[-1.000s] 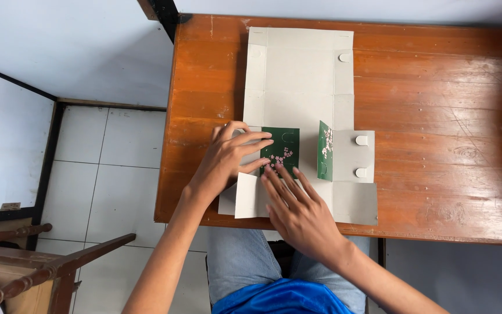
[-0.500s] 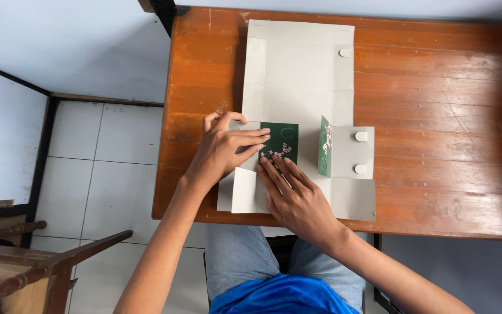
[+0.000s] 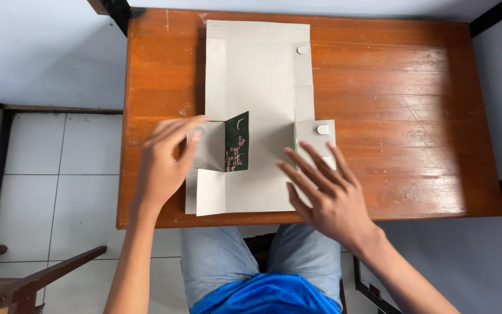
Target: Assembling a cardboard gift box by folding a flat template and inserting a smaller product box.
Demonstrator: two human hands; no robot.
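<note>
Lying flat on the wooden counter [image 3: 413, 110] is one unfolded grey cardboard box blank [image 3: 257, 75]. The left hand [image 3: 167, 160] is pinching its left side flap [image 3: 219, 145], showing green print; the right hand [image 3: 326, 192] is hovering released near the right flap [image 3: 321, 136]. Creasing squarely along score lines is advisable. Two flaps are counted.

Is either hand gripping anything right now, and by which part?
The left hand holds the grey cardboard sheet by its left side flap, fingers on it. The right hand hovers spread over the right flap, gripping nothing.
</note>
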